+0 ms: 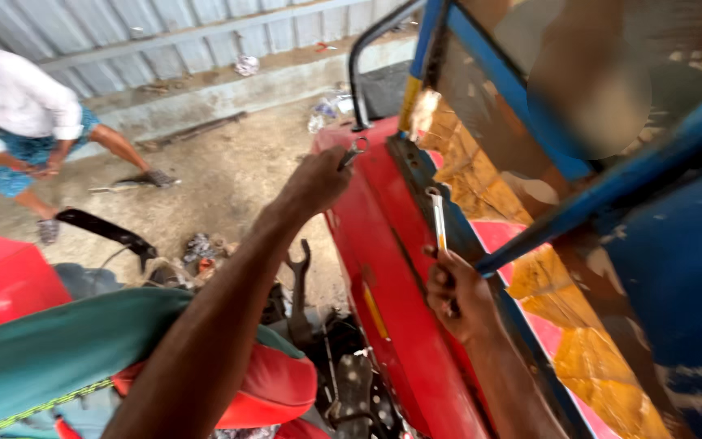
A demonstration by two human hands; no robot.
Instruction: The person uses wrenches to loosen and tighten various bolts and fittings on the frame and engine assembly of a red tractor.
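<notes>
Nearest the camera, the left forearm reaches forward; the left hand (316, 182) is closed around a small metal spanner (352, 154) at the upper edge of the red sheet-metal panel (383, 268). Right hand (458, 294) grips a slim silver spanner (438, 218) upright against the panel's blue-framed edge. Beyond lie a dusty concrete floor (229, 175) and a corrugated metal wall (123, 32), where a crouching person in a white shirt (18, 102) works.

hands (318, 180): 2 | held spanners (438, 218): 2 | loose spanner (298, 284): 1, possibly more | bystander (22, 114): 1
</notes>
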